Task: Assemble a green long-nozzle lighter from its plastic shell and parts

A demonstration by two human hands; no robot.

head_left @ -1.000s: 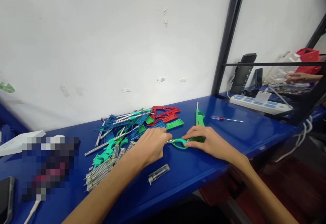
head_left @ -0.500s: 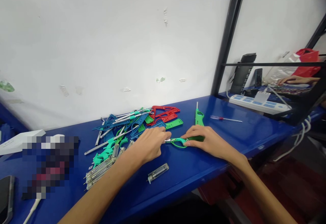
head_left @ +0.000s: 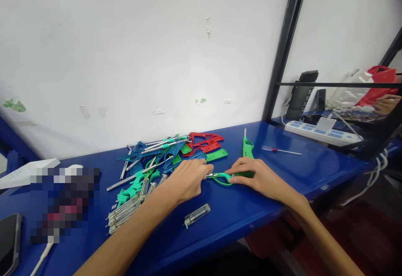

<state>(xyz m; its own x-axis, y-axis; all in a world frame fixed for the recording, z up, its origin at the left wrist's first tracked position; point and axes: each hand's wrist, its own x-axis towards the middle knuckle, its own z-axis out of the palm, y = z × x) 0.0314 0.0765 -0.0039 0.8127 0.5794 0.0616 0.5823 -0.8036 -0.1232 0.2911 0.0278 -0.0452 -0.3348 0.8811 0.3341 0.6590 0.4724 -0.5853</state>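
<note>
My left hand [head_left: 190, 179] is closed round the metal rod of a green lighter body [head_left: 222, 179], near the table's middle. At the other end, my right hand [head_left: 256, 177] grips the handle of this piece, thumb and fingers pinching beside its teal trigger. Most of the rod is hidden under my left fingers. A clear fuel tank [head_left: 197, 215] lies in front of my hands. Behind my right hand rests another green lighter [head_left: 247, 147]. Left of my hands are teal triggers [head_left: 129, 193], several clear tanks [head_left: 125, 213] and metal rods [head_left: 121, 183].
Red shell halves [head_left: 205, 144] and blue ones lie piled near the wall. A screwdriver [head_left: 282, 150] is at the right, before a white power strip [head_left: 322, 133]. A phone [head_left: 9, 242] lies at the far left. Another person's hand [head_left: 387, 104] shows beyond the frame.
The view has shifted slightly. Both my hands keep their hold on the green piece, with little visible movement. The other person's hand at the far right has moved right and is now raised.
</note>
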